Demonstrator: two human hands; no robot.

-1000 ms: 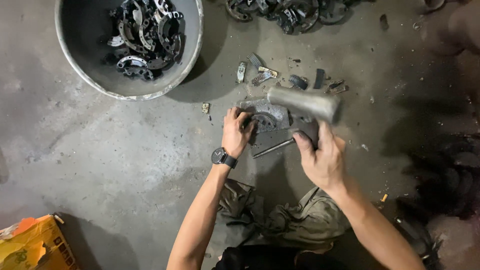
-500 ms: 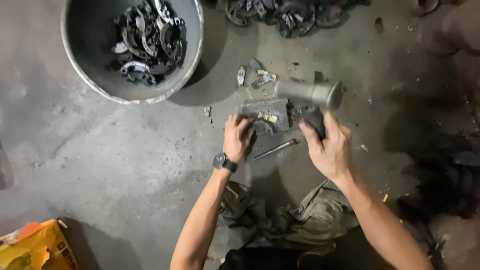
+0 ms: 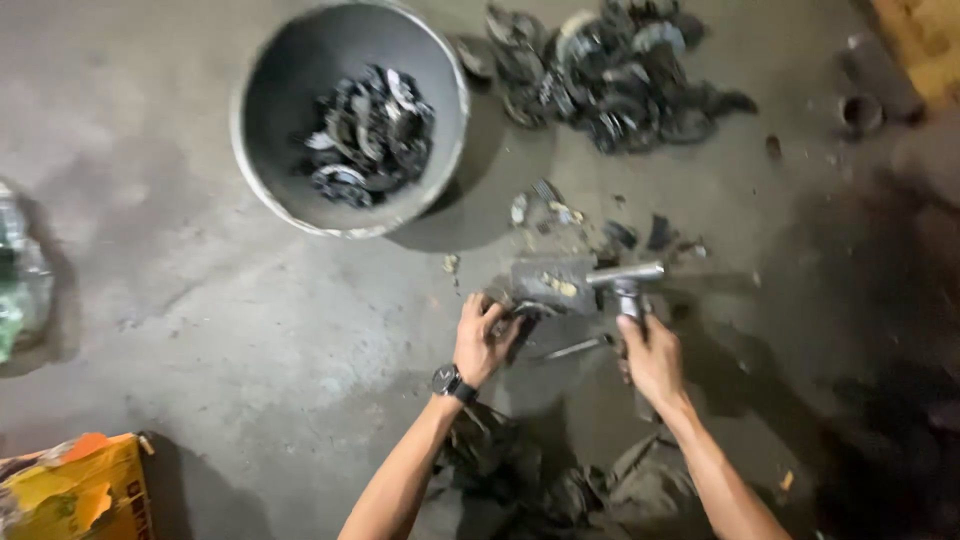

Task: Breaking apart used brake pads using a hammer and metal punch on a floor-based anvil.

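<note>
Bare concrete floor, stained and littered with dark metal scraps. The left hand is curled around a dark curved part beside a small metal block; the right hand is clenched on a hammer, whose head rests on the block. Fingers sit close to the hammer head (blur hides the exact gap), so a glancing blow could likely catch them or fling fragments toward the basin.

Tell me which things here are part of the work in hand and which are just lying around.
In use: left hand pressing a dark metal piece against the flat metal block; right hand gripping the hammer.

Lying about: grey tub of scrap parts, parts heap, thin rod, yellow bag.
</note>
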